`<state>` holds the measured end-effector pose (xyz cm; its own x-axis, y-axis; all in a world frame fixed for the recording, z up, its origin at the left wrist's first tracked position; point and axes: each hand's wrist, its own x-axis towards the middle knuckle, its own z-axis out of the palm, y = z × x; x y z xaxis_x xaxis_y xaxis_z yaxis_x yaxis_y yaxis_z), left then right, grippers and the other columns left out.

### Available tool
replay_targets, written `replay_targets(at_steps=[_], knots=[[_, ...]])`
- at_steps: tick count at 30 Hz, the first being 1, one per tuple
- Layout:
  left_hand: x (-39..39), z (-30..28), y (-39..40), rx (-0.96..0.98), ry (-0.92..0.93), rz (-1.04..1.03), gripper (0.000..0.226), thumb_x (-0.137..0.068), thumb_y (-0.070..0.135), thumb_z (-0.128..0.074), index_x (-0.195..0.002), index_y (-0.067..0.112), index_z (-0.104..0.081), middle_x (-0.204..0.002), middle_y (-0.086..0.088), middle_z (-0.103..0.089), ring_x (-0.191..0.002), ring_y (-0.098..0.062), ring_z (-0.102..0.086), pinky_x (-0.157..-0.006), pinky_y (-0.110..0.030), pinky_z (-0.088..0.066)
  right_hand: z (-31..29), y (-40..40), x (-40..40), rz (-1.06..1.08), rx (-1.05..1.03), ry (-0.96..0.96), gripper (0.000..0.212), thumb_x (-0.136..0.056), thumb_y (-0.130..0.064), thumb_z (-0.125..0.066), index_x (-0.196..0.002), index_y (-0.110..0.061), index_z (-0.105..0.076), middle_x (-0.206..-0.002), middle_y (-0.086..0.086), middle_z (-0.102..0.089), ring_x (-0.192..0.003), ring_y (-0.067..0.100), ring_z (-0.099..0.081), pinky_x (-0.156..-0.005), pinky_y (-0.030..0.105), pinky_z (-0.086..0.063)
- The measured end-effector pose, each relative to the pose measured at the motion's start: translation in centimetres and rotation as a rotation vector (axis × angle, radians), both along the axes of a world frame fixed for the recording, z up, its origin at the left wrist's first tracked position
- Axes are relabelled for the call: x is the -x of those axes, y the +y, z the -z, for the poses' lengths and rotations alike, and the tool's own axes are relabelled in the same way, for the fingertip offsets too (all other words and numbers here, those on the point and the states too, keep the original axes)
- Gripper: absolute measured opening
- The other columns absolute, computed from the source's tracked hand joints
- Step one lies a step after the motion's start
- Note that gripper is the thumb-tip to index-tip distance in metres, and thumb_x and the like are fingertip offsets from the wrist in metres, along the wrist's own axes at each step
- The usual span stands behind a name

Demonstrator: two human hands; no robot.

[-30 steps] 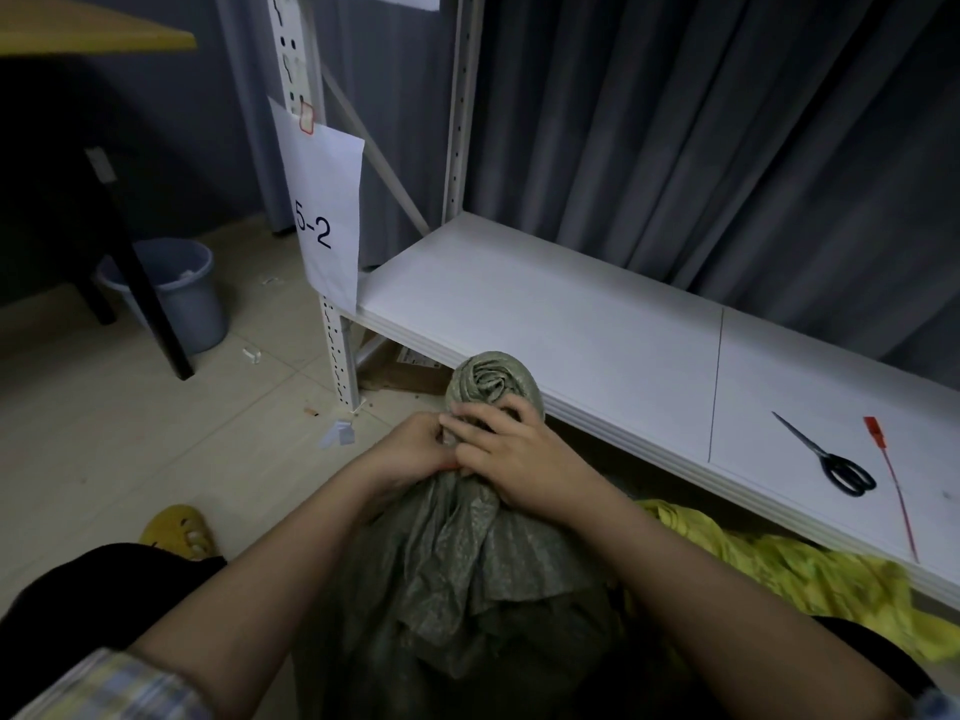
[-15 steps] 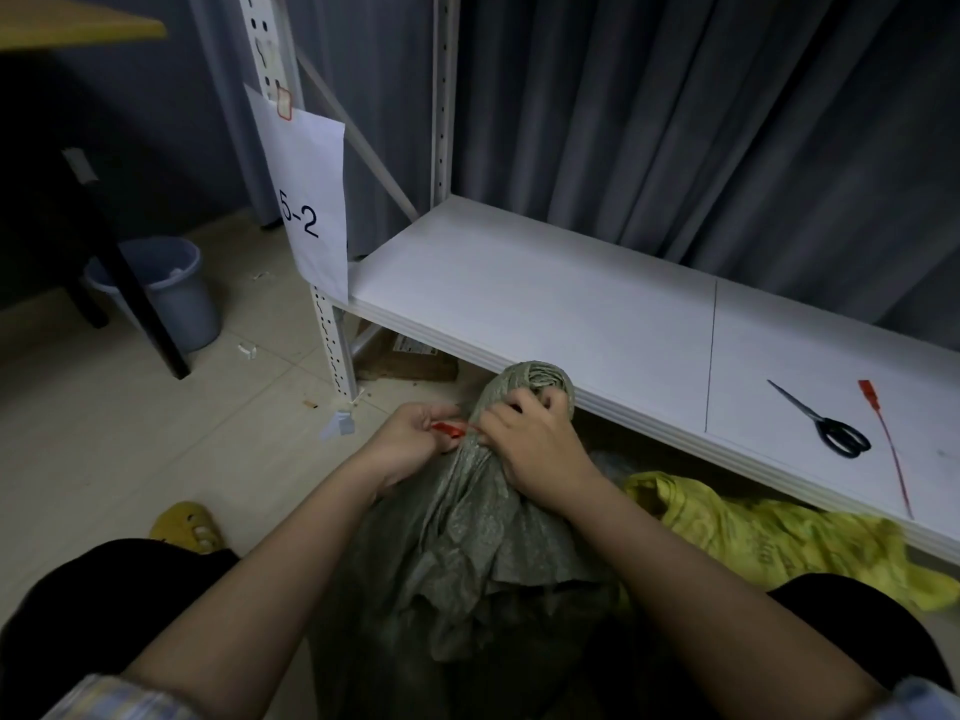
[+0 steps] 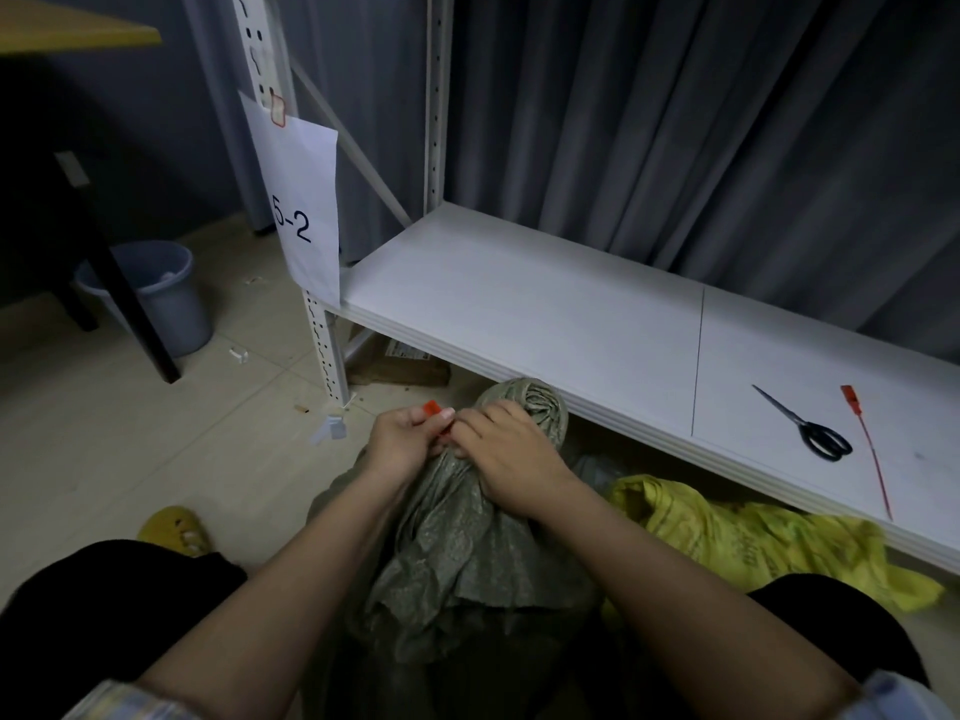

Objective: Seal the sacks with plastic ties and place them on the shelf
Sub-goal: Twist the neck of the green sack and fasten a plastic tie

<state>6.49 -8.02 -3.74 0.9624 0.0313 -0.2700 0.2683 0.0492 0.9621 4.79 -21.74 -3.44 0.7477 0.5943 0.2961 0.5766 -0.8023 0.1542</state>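
**Sack neck gathered below the white shelf**

Head view: a white shelf [image 3: 545,314] stands before grey curtains, carrying scissors [image 3: 810,431] and a spare red tie [image 3: 867,449]. On the tiled floor beneath its front edge, the green sack [image 3: 467,537] stands upright. The left hand [image 3: 402,444] pinches a red plastic tie [image 3: 434,410] at the bunched neck; the right hand [image 3: 511,457] grips the neck. A yellow sack [image 3: 753,543] lies just beside.

Colours around the grey-green sack [image 3: 467,537]
The tie [image 3: 434,410] was red, like the spare tie [image 3: 866,449]; the shelf [image 3: 519,304] white; the scissors [image 3: 810,431] black; another sack [image 3: 753,543] yellow; the curtain [image 3: 675,122] grey; the bucket [image 3: 156,293] blue-grey.
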Motion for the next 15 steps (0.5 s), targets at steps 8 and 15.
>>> replay_targets(at_steps=[8,15], knots=[[0.0,-0.4,0.7,0.088,0.017,-0.011,0.014,-0.094,0.011,-0.053,-0.084,0.007,-0.064,-0.074,-0.008,-0.065,-0.053,-0.006,-0.061,-0.047,-0.009,-0.045,0.6,-0.8,1.2,0.043,-0.201,-0.001,0.013,-0.088,-0.025,-0.046,-0.08,-0.016,-0.052,-0.078,0.001,-0.059,-0.086,0.021,-0.051,-0.103,0.033,-0.031],[0.4,0.2,1.4,0.088,0.084,0.025,0.014,-0.093,0.014,-0.055,-0.092,0.007,-0.066,-0.08,-0.006,-0.065,-0.059,-0.001,-0.062,-0.056,-0.011,-0.048,0.4,-0.5,2.1,0.287,-0.407,0.206,0.01,-0.093,-0.021,-0.048,-0.083,-0.021,-0.051,-0.083,-0.002,-0.06,-0.093,0.021,-0.05,-0.098,0.026,-0.016]])
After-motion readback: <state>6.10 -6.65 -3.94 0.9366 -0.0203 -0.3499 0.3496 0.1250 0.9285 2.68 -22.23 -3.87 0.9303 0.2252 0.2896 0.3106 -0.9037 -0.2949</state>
